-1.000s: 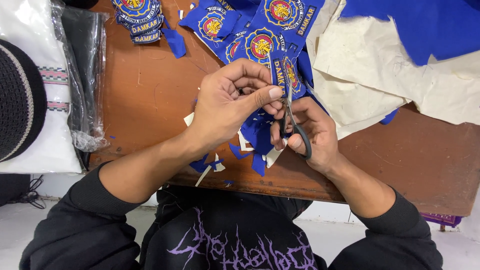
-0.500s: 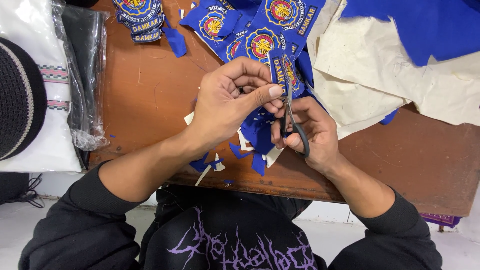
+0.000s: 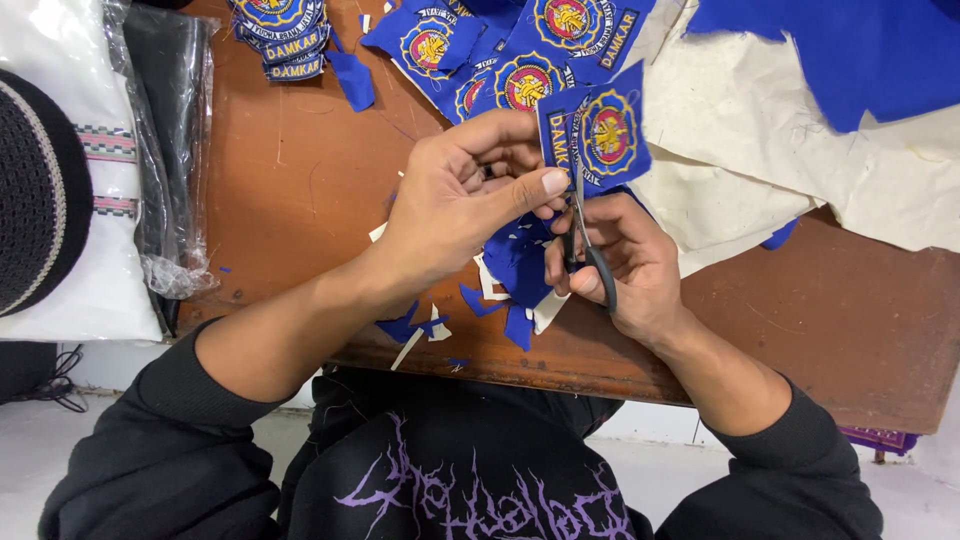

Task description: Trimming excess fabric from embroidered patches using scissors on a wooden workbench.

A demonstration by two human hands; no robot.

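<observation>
While the left hand (image 3: 455,205) pinches the blue patch (image 3: 598,135) up off the table (image 3: 300,180), it's turned since 1 s ago, so a fresh edge meets the scissors (image 3: 580,245), gripped in the right hand (image 3: 625,265); trimming cont., offcuts (image 3: 515,270) underneath.

Clear plastic bag (image 3: 165,150) at table's left edge, holding dark cloth.

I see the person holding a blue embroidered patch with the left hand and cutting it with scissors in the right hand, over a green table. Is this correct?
Not quite: the table is brown wood, not green, as the head view shows. The rest holds: the left hand holds the blue embroidered patch, and the right hand works the scissors at its edge.
</observation>
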